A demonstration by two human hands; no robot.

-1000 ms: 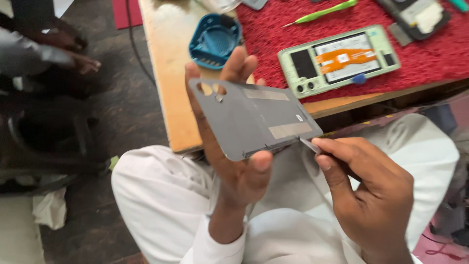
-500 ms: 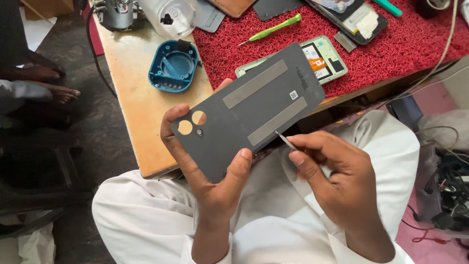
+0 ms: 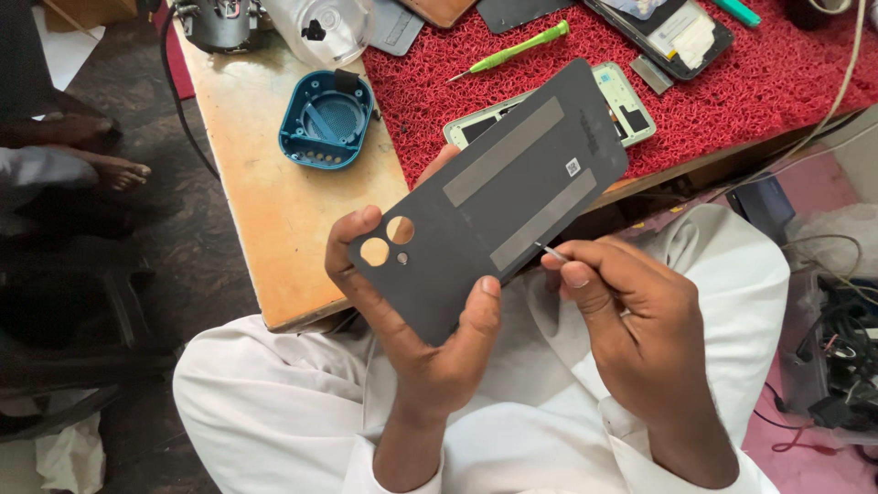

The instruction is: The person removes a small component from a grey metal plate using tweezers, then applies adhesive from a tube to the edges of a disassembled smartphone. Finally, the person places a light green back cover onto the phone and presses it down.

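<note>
While the person is sitting in white clothing, the left hand (image 3: 430,338) is gripping a dark grey phone back cover (image 3: 498,197) from below, thumb pressing on the near edge and fingers wrapping around the end with the two round camera holes. That cover is tilting above the lap and the worktop edge, its inner face with two pale adhesive strips turned up. Just to its right, the right hand (image 3: 640,338) is pinching a thin metal tool (image 3: 551,252) between thumb and forefinger, the tip touching the cover's near long edge.

Beyond the hands, a wooden worktop (image 3: 274,210) is carrying a red textured mat (image 3: 732,101). Partly hidden behind the raised cover, an opened phone body with a pale green frame (image 3: 622,96) is lying on the mat. A blue round plastic housing (image 3: 326,121) is sitting on the bare wood just left of the mat. Farther back, a green screwdriver (image 3: 512,50) is lying on the mat, and another opened phone (image 3: 668,32) is resting near the far edge. At far left, another person's bare foot (image 3: 114,169) is showing on the floor.
</note>
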